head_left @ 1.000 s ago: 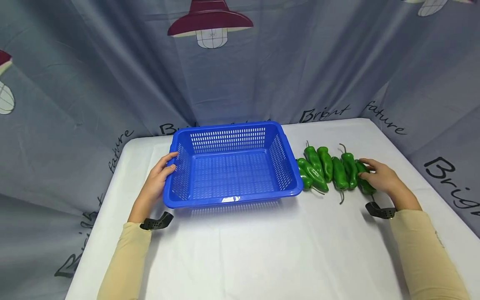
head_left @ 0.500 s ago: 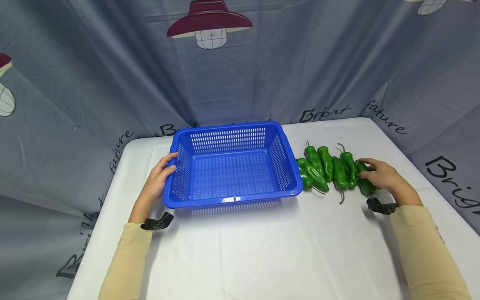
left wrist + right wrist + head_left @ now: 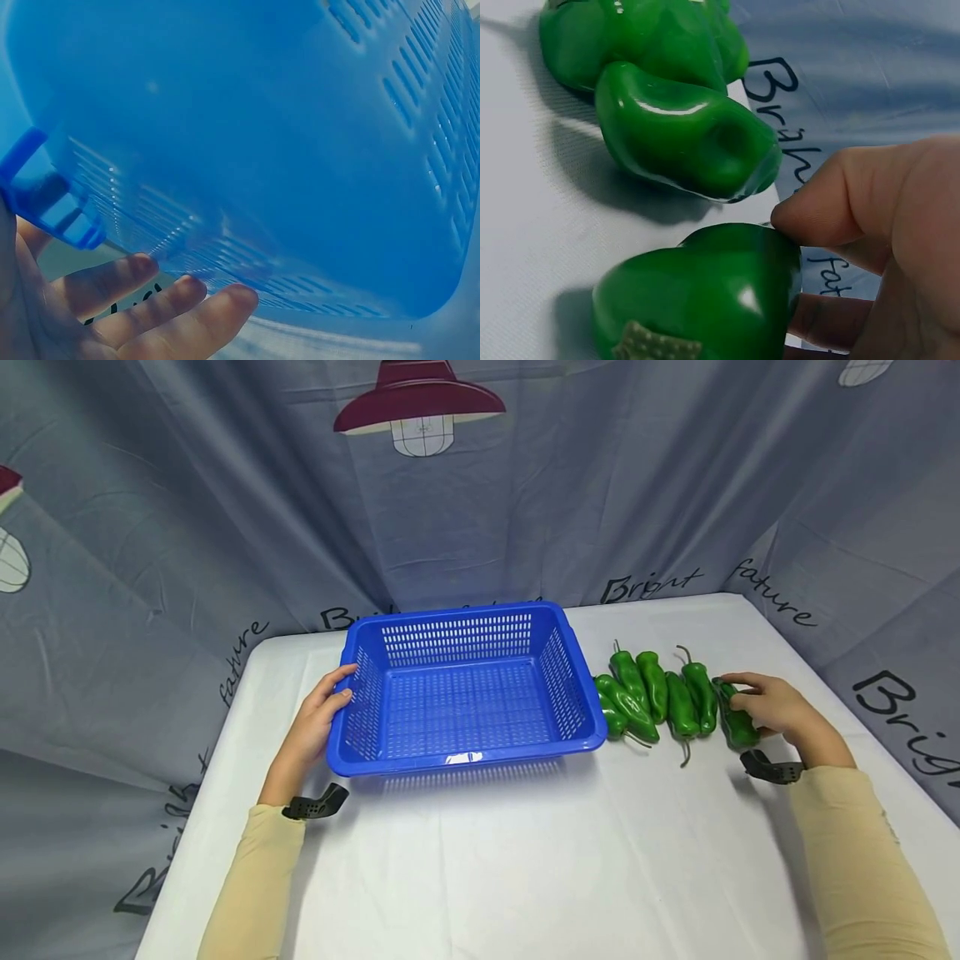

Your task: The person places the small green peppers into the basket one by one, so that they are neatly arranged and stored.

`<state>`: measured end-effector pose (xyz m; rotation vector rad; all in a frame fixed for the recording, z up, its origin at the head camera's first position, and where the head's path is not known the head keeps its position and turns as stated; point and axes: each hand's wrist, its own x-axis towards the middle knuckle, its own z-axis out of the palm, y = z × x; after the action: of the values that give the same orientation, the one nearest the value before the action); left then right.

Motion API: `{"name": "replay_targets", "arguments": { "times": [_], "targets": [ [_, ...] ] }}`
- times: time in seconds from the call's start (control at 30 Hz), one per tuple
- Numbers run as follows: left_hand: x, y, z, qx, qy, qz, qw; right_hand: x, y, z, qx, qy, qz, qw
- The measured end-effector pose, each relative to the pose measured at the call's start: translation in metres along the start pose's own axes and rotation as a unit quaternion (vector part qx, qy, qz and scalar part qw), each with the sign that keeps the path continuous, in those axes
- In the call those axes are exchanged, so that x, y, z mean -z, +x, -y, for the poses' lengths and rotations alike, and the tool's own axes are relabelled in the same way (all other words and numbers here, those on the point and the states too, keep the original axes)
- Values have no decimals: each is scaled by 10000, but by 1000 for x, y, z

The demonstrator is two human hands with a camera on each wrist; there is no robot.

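Observation:
At the left end of the blue plastic basket point(image 3: 468, 757), my left hand point(image 3: 303, 727) grips the rim, its thumb and a fingertip showing over the edge. In the left wrist view the fingers point(image 3: 202, 322) lie against the basket's slotted outside. My right hand point(image 3: 780, 708) pinches the rightmost green pepper point(image 3: 741, 728) between thumb and fingers. The right wrist view shows the thumb point(image 3: 817, 210) at one side of this pepper point(image 3: 697, 277), fingers partly hidden behind it. Several more green peppers point(image 3: 681, 706) lie side by side to its left.
All of this stands on a table with a white cloth point(image 3: 465, 860). A grey printed curtain point(image 3: 480, 527) closes off the back and both sides. The basket's right end overhangs part of the nearest pepper point(image 3: 613, 720).
My right hand has closed around the end pepper and shifted it slightly right, widening the gap to its neighbour. The left hand and basket have stayed put.

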<state>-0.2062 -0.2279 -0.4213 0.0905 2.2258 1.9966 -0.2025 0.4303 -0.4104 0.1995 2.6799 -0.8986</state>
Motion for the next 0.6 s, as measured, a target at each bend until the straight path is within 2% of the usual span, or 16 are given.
{"name": "replay_targets", "arguments": {
  "times": [0.2,0.43,0.6],
  "targets": [
    [0,0,0,7,49,-2,10000,0,-1,-6,41,643,10,9979],
    [0,0,-2,43,69,-17,10000,1,0,-8,-3,1116,-94,9937],
    [-1,-1,-2,64,123,-17,9999,5,-3,-8,93,1855,-128,9825]
  ]
}}
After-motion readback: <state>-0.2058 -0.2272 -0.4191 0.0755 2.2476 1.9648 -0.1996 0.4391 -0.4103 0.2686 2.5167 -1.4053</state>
